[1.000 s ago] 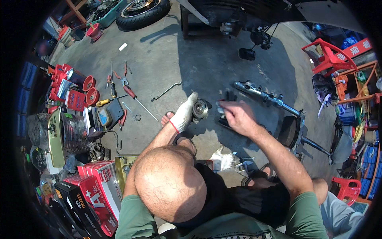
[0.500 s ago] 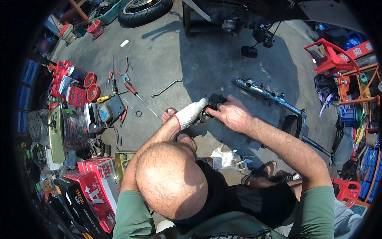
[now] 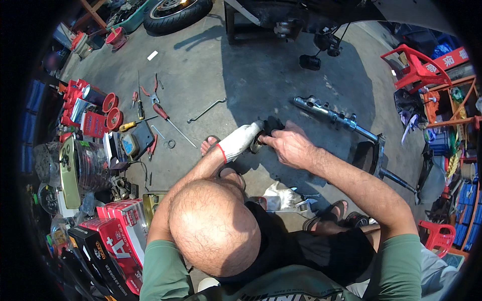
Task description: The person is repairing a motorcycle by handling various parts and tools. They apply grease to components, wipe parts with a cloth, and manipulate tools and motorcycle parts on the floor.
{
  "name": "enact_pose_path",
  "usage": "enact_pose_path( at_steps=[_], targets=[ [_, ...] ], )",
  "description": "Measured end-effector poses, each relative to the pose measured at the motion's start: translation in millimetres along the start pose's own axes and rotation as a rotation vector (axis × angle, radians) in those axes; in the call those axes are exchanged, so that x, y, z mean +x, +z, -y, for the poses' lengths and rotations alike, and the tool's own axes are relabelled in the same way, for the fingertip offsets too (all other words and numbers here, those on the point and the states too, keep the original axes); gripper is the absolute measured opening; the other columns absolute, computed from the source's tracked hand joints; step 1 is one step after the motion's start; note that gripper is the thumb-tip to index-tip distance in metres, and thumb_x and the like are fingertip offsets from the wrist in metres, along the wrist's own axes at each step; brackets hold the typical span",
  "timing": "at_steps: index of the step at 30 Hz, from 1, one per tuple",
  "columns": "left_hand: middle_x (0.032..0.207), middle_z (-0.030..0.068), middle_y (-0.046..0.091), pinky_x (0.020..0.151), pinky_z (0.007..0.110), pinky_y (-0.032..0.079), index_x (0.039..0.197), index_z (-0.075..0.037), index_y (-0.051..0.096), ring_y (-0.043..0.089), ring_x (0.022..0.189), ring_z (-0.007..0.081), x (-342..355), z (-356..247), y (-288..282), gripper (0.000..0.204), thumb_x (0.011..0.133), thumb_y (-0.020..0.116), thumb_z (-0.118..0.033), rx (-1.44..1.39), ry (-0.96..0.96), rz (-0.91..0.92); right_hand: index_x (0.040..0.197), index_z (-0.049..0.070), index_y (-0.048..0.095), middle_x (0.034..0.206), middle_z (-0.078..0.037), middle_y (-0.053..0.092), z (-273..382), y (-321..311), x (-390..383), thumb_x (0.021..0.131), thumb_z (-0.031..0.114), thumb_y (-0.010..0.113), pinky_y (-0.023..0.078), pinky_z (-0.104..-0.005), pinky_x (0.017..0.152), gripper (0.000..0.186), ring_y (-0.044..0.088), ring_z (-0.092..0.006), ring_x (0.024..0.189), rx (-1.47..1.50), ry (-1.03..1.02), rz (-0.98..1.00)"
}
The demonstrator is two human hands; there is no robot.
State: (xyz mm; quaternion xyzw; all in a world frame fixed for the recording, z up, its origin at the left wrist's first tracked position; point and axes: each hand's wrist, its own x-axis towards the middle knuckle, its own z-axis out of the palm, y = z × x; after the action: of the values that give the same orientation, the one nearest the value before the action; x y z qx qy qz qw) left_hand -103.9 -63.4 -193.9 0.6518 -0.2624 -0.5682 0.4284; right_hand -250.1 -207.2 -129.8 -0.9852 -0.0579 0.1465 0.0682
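Observation:
My left hand (image 3: 238, 142), in a white knit glove with a red cuff, is closed around a dark part (image 3: 272, 124) low over the floor. My bare right hand (image 3: 292, 146) meets it from the right, with its fingers bent in against the same part. A shiny metal edge (image 3: 255, 146) shows below the gloved fingers. Hands and shadow hide most of the part, so its kind is unclear. To the right lies a motorcycle fork (image 3: 337, 116) with its clamp. A ring wrench (image 3: 206, 111) rests left of the hands.
Screwdrivers, including a red-handled one (image 3: 160, 111), and pliers (image 3: 151, 94) lie at the left. Red boxes (image 3: 120, 236) stack at lower left. A white glove (image 3: 282, 196) lies near my feet. A wheel (image 3: 176, 15) and red stool (image 3: 415, 65) stand farther off.
The whole view has shifted slightly to the left. Both hands stay together on the dark part, with hardly any visible movement of the fingers.

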Motion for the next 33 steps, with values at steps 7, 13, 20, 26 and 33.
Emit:
enact_pose_path(
  at_steps=[7, 13, 20, 26, 33],
  targets=[
    [0.077, -0.0001, 0.058, 0.063, 0.030, 0.042, 0.096, -0.004, 0.064, 0.051, 0.070, 0.0104, 5, 10, 6, 0.045, 0.105, 0.041, -0.042, 0.028, 0.196, -0.140, 0.126, 0.003, 0.067, 0.112, -0.023, 0.070, -6, 24, 8, 0.092, 0.002, 0.047, 0.051, -0.0417, 0.099, 0.039, 0.069, -0.0358, 0.105, 1.061, 0.217, -0.013],
    [0.093, 0.0024, 0.064, 0.072, 0.029, 0.049, 0.113, -0.002, 0.066, 0.057, 0.082, 0.0104, -1, 7, -2, 0.046, 0.107, 0.040, -0.040, -0.377, 0.117, -0.161, 0.122, 0.002, 0.066, 0.120, -0.018, 0.069, -22, 5, -23, 0.089, 0.011, 0.050, 0.048, -0.0404, 0.097, 0.038, 0.066, -0.0303, 0.112, 0.484, 0.463, -0.227],
    [0.082, 0.0030, 0.067, 0.061, 0.028, 0.047, 0.112, -0.007, 0.068, 0.059, 0.069, 0.0118, 8, 20, 0, 0.059, 0.105, 0.036, -0.056, -0.359, 0.098, -0.187, 0.130, 0.005, 0.060, 0.083, -0.009, 0.061, -1, 3, -15, 0.086, 0.004, 0.058, 0.042, -0.0419, 0.084, 0.044, 0.064, -0.0264, 0.081, 0.194, 0.092, -0.298],
    [0.075, 0.0014, 0.064, 0.057, 0.027, 0.041, 0.101, -0.009, 0.068, 0.055, 0.065, 0.0114, 11, 20, -2, 0.063, 0.100, 0.040, -0.066, -0.178, 0.077, -0.144, 0.130, 0.008, 0.060, 0.082, -0.007, 0.061, -7, 18, 1, 0.087, 0.009, 0.061, 0.041, -0.0388, 0.086, 0.043, 0.064, -0.0235, 0.080, -0.089, -0.006, -0.244],
    [0.075, 0.0007, 0.059, 0.061, 0.030, 0.042, 0.091, -0.003, 0.063, 0.051, 0.069, 0.0118, 16, 24, 0, 0.055, 0.105, 0.040, -0.051, 0.062, 0.158, -0.187, 0.127, 0.008, 0.065, 0.100, -0.011, 0.071, 1, 8, 7, 0.087, 0.010, 0.058, 0.047, -0.0393, 0.090, 0.041, 0.069, -0.0298, 0.093, 0.206, 0.168, 0.013]
  ],
)
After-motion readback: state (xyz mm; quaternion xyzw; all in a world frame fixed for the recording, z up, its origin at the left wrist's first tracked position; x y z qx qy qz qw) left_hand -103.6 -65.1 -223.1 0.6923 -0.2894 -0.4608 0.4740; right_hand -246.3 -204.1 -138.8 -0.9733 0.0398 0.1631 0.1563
